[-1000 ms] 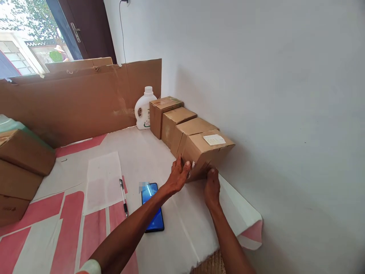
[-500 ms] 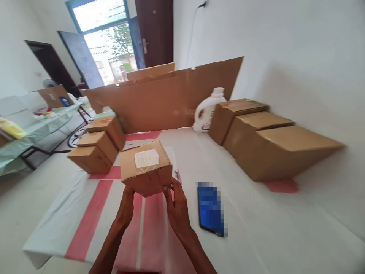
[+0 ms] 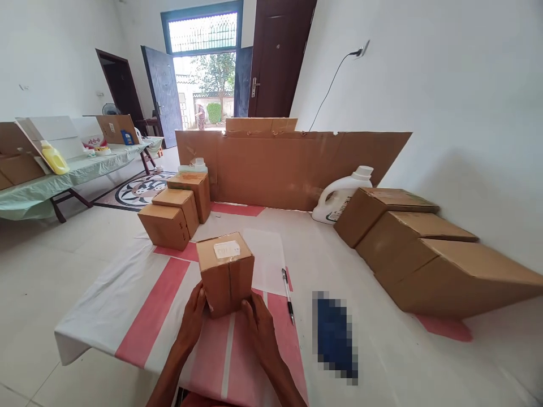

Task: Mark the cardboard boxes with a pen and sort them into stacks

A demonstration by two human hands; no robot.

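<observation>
A small cardboard box (image 3: 224,277) with a white label (image 3: 227,250) on top stands at the near middle of the table. My left hand (image 3: 195,314) grips its lower left side, and my right hand (image 3: 258,319) presses its lower right corner. The box's underside is hidden, so I cannot tell whether it rests fully on the cloth. Just behind it lies a white sheet of paper (image 3: 269,257). A pen (image 3: 288,297) lies to the right of the box, and farther right is a dark blue, pixelated phone (image 3: 335,337).
Stacked-looking cardboard boxes stand left (image 3: 165,226) and right (image 3: 445,271), several in all. A white jug (image 3: 339,198) leans by the right row; a pale green jug (image 3: 195,167) is behind the left row. An upright cardboard panel (image 3: 271,169) closes the table's far side.
The box has come down and turned more upright, with both hands still on it. My view has shifted, so the pen and paper now show clearly.
</observation>
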